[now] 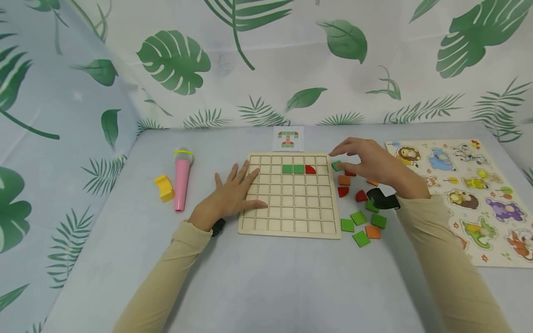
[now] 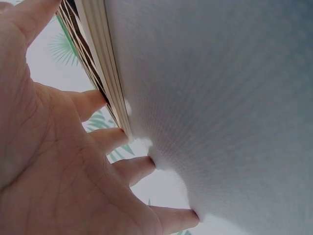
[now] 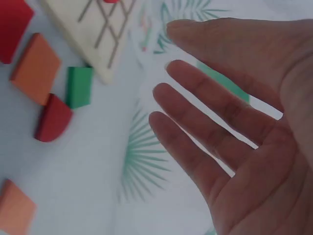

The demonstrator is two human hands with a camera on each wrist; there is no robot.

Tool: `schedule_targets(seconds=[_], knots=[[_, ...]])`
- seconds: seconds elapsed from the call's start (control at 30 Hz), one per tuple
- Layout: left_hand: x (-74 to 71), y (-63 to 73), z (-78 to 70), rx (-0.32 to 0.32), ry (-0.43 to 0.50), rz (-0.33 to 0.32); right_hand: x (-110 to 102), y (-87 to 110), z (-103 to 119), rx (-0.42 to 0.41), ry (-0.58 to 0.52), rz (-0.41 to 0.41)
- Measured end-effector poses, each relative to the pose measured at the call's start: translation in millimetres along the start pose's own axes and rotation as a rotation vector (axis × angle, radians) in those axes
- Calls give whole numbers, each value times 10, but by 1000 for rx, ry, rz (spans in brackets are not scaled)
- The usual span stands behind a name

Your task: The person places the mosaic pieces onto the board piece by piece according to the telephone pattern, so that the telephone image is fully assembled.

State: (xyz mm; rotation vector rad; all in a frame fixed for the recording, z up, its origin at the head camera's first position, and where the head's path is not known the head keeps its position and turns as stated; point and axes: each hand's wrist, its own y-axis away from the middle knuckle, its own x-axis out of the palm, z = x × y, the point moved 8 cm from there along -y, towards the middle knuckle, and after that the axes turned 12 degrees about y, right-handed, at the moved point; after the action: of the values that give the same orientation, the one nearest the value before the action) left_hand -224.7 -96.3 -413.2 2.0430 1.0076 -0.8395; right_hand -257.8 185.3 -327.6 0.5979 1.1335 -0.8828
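Note:
My left hand (image 1: 231,196) rests with fingers spread across the left side of a wooden grid board (image 1: 287,213). Two green square tiles (image 1: 293,169) and a red quarter-round tile (image 1: 310,169) lie side by side in the board's second row. Over the loose tiles beside the board's upper right corner hovers my right hand (image 1: 372,164), holding nothing, thumb and fingers apart. Nearest to it are a green tile (image 3: 79,87), a red quarter-round tile (image 3: 53,119) and an orange tile (image 3: 35,68). In the left wrist view, fingertips meet the board's edge (image 2: 105,63) and the tabletop.
A small pattern card (image 1: 288,138) lies behind the board. More green tiles (image 1: 361,238) and an orange tile (image 1: 373,231) are scattered to its right, before an animal puzzle board (image 1: 441,185). On the left are a pink toy microphone (image 1: 181,182) and a yellow block (image 1: 164,188).

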Motion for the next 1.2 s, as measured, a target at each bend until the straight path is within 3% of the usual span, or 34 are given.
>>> schedule_targets(seconds=[0.2, 0.4, 0.77, 1.2], knots=[[0, 7, -14, 6, 4, 2, 178, -46, -163, 71, -10, 60], [-10, 2, -5, -3, -14, 2, 291, -94, -256, 76, 2, 77], [-5, -9, 15, -11, -24, -1, 340, -123, -405, 141, -44, 40], [0, -10, 23, -3, -12, -4, 364, -155, -433, 195, -16, 96]])
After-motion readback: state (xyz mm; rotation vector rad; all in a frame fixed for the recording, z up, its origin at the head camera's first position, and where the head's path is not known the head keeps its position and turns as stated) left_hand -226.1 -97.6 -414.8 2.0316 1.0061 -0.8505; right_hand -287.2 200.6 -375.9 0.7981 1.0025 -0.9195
